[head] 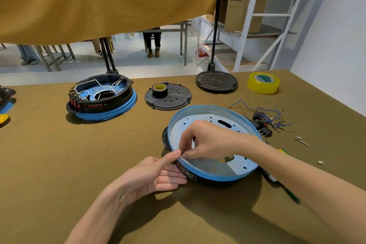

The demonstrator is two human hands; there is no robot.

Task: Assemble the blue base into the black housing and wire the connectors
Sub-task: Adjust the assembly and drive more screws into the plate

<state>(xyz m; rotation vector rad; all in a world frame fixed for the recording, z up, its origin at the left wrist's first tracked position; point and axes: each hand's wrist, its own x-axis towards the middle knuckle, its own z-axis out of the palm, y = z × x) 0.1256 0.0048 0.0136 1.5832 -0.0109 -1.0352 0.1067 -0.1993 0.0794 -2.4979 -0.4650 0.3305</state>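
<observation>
On the table: two hands' fingers pinch one blue base [217, 172] rim | left hand [156, 176] | right hand [206, 140]

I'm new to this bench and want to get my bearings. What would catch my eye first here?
Front and centre, both hands, left hand and right hand, work at the near rim of the blue base sitting in its black housing. Behind it to the left stands a wired unit, and a yellow tape roll sits far right.

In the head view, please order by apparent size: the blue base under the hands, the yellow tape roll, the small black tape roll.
1. Blue base, though nearest the camera.
2. Yellow tape roll.
3. Black tape roll.
</observation>
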